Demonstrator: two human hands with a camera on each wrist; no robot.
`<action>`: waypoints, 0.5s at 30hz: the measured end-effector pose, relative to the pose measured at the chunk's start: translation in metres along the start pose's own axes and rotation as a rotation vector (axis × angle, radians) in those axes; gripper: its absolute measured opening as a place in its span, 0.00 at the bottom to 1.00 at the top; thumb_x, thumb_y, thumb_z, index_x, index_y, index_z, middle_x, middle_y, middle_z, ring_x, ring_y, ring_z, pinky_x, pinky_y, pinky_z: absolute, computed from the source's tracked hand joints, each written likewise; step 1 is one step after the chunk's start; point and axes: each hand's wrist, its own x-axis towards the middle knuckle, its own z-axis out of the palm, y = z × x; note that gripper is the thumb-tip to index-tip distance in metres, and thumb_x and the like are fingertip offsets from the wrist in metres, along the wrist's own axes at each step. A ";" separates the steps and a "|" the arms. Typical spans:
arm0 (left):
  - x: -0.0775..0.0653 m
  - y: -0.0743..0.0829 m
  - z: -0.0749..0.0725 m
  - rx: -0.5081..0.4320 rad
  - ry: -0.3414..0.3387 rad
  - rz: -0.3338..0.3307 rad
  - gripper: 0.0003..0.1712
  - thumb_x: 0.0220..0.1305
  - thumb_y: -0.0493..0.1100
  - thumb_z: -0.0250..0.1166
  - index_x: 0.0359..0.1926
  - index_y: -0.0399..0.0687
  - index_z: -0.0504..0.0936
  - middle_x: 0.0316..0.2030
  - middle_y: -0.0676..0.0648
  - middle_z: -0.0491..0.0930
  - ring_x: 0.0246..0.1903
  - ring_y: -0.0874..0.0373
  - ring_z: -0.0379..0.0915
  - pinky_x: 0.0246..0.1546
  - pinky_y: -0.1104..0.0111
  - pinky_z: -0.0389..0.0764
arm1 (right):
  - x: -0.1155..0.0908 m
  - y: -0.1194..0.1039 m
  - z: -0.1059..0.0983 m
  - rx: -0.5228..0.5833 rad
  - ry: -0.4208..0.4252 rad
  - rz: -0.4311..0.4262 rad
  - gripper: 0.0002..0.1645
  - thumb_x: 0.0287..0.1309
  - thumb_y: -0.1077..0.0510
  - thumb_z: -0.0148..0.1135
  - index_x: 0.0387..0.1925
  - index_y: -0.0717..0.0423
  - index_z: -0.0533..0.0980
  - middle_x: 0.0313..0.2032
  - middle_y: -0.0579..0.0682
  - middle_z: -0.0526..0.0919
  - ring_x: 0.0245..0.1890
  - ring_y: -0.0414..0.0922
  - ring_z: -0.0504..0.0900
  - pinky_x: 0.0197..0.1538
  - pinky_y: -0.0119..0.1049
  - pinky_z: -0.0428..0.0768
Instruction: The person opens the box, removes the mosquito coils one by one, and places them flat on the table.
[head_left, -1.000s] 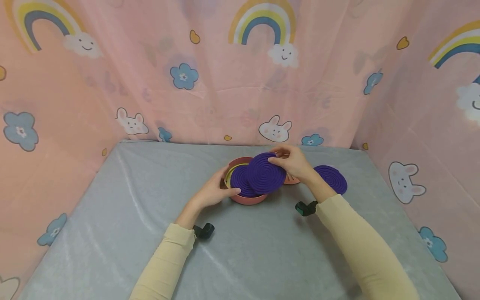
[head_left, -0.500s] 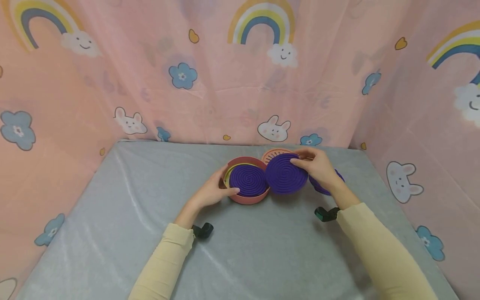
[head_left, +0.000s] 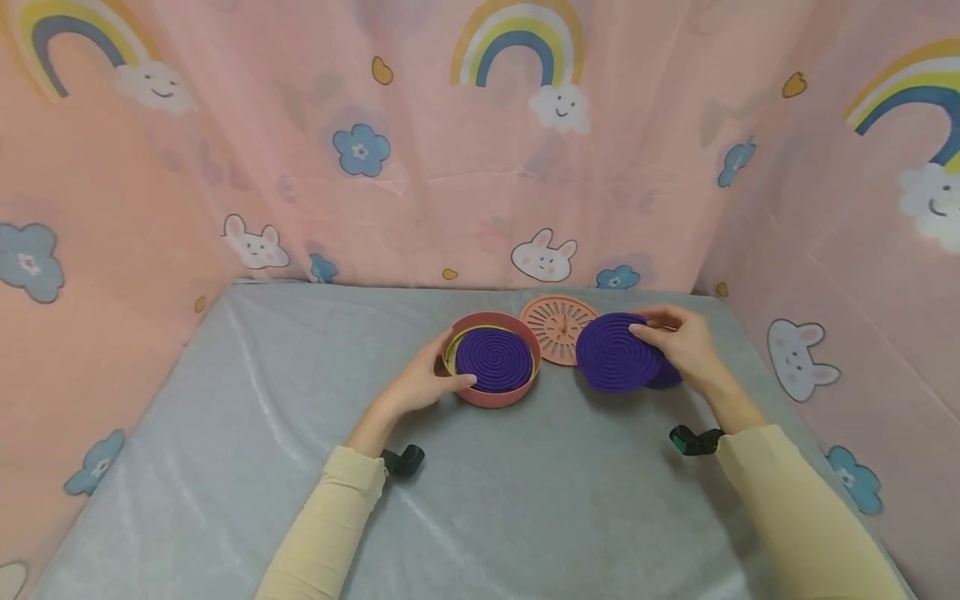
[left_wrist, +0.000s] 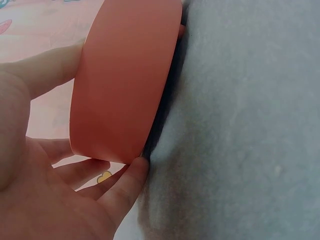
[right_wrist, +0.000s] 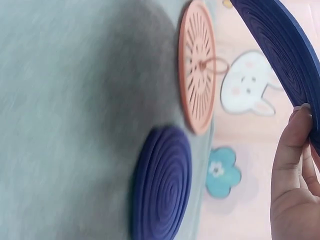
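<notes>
On my feed the right hand (head_left: 682,337) is pinching a purple coaster (head_left: 615,354) by its edge, between thumb and fingers, and is holding it raised and tilted over the table (head_left: 525,500). Below it a second coaster (right_wrist: 165,185) is lying flat, partly hidden in my head view. The left hand (head_left: 420,383) is gripping the side of a round pink tub (head_left: 491,401), its fingers curving along the outer wall and its thumb reaching over the rim. Inside the tub a third coaster (head_left: 493,360) is lying face up, with a yellow ring (head_left: 452,352) showing around it; I am not making out whether the thumb is touching that coaster. A slotted pink disc (head_left: 558,329) with a small loop is lying just beside the tub, toward the printed backdrop (head_left: 420,200).
</notes>
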 end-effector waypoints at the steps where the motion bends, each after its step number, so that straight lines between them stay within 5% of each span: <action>1: 0.000 0.000 0.000 -0.001 0.001 -0.001 0.58 0.62 0.56 0.73 0.82 0.48 0.48 0.78 0.42 0.53 0.76 0.46 0.50 0.73 0.47 0.55 | -0.001 0.002 -0.003 0.005 0.004 0.007 0.32 0.67 0.49 0.68 0.62 0.67 0.74 0.47 0.48 0.75 0.45 0.37 0.75 0.43 0.21 0.78; 9: 0.000 0.000 0.000 0.004 -0.004 -0.002 0.58 0.62 0.56 0.73 0.82 0.48 0.47 0.78 0.41 0.53 0.76 0.46 0.51 0.73 0.48 0.55 | -0.017 0.027 -0.036 -0.016 0.048 0.041 0.31 0.68 0.49 0.67 0.61 0.66 0.73 0.43 0.38 0.76 0.44 0.36 0.74 0.42 0.21 0.77; 15: 0.001 -0.001 0.000 0.001 -0.006 0.016 0.58 0.62 0.56 0.73 0.82 0.47 0.47 0.78 0.41 0.53 0.76 0.46 0.52 0.73 0.48 0.57 | -0.029 0.047 -0.059 0.010 0.097 0.102 0.22 0.67 0.51 0.68 0.58 0.54 0.78 0.41 0.32 0.77 0.43 0.33 0.73 0.41 0.20 0.77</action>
